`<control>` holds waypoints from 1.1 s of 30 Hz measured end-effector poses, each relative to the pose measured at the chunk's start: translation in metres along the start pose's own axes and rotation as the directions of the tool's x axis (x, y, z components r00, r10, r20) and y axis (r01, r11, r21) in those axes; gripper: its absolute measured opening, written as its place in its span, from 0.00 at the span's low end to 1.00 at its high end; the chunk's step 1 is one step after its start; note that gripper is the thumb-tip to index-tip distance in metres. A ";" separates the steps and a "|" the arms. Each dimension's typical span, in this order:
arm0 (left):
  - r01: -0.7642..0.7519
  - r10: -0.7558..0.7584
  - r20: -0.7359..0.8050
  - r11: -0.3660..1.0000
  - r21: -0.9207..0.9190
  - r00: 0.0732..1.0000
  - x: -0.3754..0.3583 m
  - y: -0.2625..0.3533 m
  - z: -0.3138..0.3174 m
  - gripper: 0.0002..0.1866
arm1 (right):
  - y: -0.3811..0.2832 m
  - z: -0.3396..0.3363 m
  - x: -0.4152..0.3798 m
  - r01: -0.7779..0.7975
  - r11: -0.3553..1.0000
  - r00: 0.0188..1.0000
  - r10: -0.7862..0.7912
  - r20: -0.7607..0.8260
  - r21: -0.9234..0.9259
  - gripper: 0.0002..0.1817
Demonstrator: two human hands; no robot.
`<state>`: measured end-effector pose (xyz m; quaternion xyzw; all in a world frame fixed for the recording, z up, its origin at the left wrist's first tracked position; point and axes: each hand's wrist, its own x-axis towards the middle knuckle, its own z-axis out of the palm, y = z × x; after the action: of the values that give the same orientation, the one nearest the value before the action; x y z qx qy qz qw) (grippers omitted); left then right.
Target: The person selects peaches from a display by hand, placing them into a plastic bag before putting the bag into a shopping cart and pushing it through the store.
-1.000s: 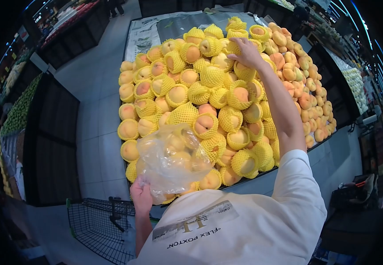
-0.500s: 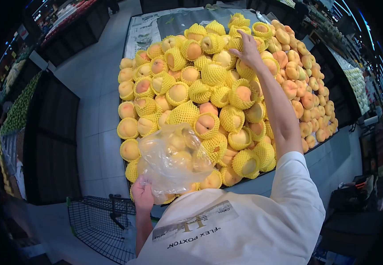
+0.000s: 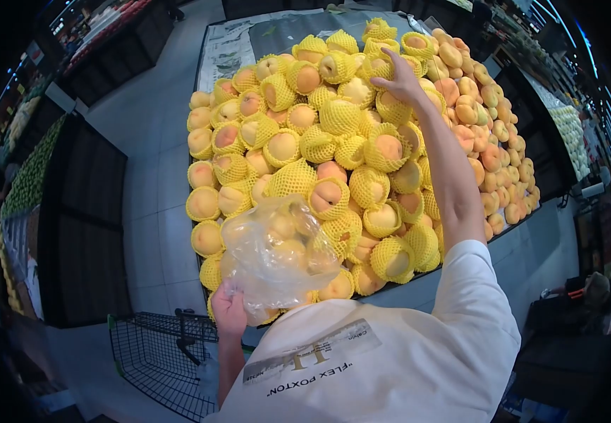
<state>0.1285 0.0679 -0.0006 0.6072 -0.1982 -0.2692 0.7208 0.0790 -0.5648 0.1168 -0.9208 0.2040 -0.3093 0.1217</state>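
My left hand (image 3: 229, 314) is closed on the edge of a clear plastic bag (image 3: 266, 271), which lies over the near left part of the fruit pile. Peaches show through the film, though whether they sit inside it or under it I cannot tell. My right arm stretches over the far part of the pile. There my right hand (image 3: 401, 79) is open, thumb and fingers apart, close above a peach in a yellow foam net (image 3: 381, 68). Around it are several more netted peaches, among them one peach with a bare top (image 3: 390, 146) nearer my body.
Flat, un-netted peaches (image 3: 490, 158) fill the right side of the stand. A dark sheet (image 3: 284, 35) covers its back edge. At the lower left stands a wire shopping cart (image 3: 157, 359). Another produce stand (image 3: 87, 218) is across the tiled aisle (image 3: 154, 176).
My right hand has come slightly nearer and to the right over the netted peaches, fingers still spread. The left hand and the bag stay about where they were.
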 end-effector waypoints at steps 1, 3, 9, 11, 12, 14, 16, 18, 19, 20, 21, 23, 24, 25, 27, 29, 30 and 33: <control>-0.007 0.007 0.020 1.000 0.003 1.000 -0.002 -0.002 -0.002 0.10 | 0.002 0.002 -0.001 0.019 1.000 1.000 -0.019 -0.005 0.002 0.53; 0.011 -0.011 0.009 1.000 0.011 1.000 -0.003 -0.001 -0.001 0.10 | 0.000 0.001 -0.005 0.017 1.000 1.000 -0.017 -0.002 -0.019 0.51; 0.020 -0.020 0.018 1.000 0.002 1.000 -0.002 0.002 0.004 0.12 | -0.051 0.013 0.007 0.139 0.947 0.978 -0.178 -0.111 -0.291 0.46; 0.016 -0.017 0.034 1.000 0.007 0.999 -0.002 0.002 0.003 0.13 | -0.064 0.030 0.011 0.192 0.895 0.965 -0.248 -0.090 -0.403 0.45; 0.008 -0.009 0.041 1.000 0.012 0.999 -0.002 -0.004 -0.002 0.13 | -0.070 0.038 0.014 0.218 0.862 0.956 -0.284 -0.079 -0.457 0.45; 0.005 -0.006 0.039 1.000 0.022 0.999 -0.003 -0.005 -0.005 0.14 | -0.083 0.051 0.021 0.223 0.872 0.967 -0.256 -0.018 -0.436 0.46; 0.018 -0.018 0.019 0.999 0.031 1.000 -0.005 -0.002 -0.005 0.14 | -0.089 0.063 0.026 0.189 0.895 0.982 -0.179 0.062 -0.404 0.47; 0.005 -0.006 0.018 0.999 0.040 1.000 -0.006 -0.003 -0.007 0.14 | -0.090 0.069 0.028 0.158 0.887 0.987 -0.131 0.091 -0.434 0.48; 0.000 -0.001 0.017 0.999 0.045 1.000 -0.007 -0.003 -0.008 0.14 | -0.091 0.068 0.030 0.133 0.885 0.989 -0.088 0.120 -0.447 0.49; 0.003 -0.003 0.004 0.999 0.039 1.000 -0.008 -0.003 -0.008 0.13 | -0.092 0.068 0.033 0.109 0.881 0.988 -0.045 0.149 -0.460 0.49; 0.005 -0.005 -0.010 0.999 0.032 1.000 -0.009 -0.004 -0.008 0.13 | -0.096 0.064 0.034 0.076 0.897 0.989 -0.011 0.150 -0.435 0.49; 0.010 -0.010 -0.026 1.000 0.008 1.000 -0.009 -0.005 -0.006 0.12 | -0.103 0.056 0.034 0.009 0.922 0.986 0.056 0.157 -0.386 0.49; 0.012 -0.012 -0.027 1.000 -0.007 1.000 -0.009 -0.006 -0.005 0.11 | -0.101 0.056 0.034 -0.004 0.931 0.988 0.059 0.141 -0.366 0.50; 0.014 -0.015 -0.027 1.000 -0.023 1.000 -0.009 -0.007 -0.004 0.11 | -0.098 0.057 0.033 -0.017 0.938 0.990 0.064 0.125 -0.346 0.50; 0.009 -0.008 -0.012 1.000 0.028 1.000 -0.007 -0.011 -0.006 0.10 | -0.092 0.066 0.033 -0.010 0.942 0.993 0.050 0.111 -0.336 0.51; 0.024 -0.024 -0.017 0.999 0.035 1.000 -0.006 -0.010 -0.006 0.09 | -0.085 0.076 0.031 0.017 0.931 0.994 0.024 0.107 -0.365 0.51; 0.043 -0.042 -0.033 0.999 0.013 0.999 -0.005 -0.005 -0.002 0.08 | -0.083 0.078 0.026 0.037 0.937 0.998 -0.019 0.056 -0.347 0.49; 0.023 -0.023 -0.054 1.000 -0.006 0.998 -0.005 -0.007 -0.005 0.08 | -0.091 0.079 0.013 0.095 0.952 0.986 -0.130 -0.102 -0.292 0.46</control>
<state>0.1266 0.0745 -0.0082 0.6146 -0.1710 -0.2614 0.7244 0.1644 -0.4818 0.0941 -0.9186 0.2006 -0.3376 -0.0433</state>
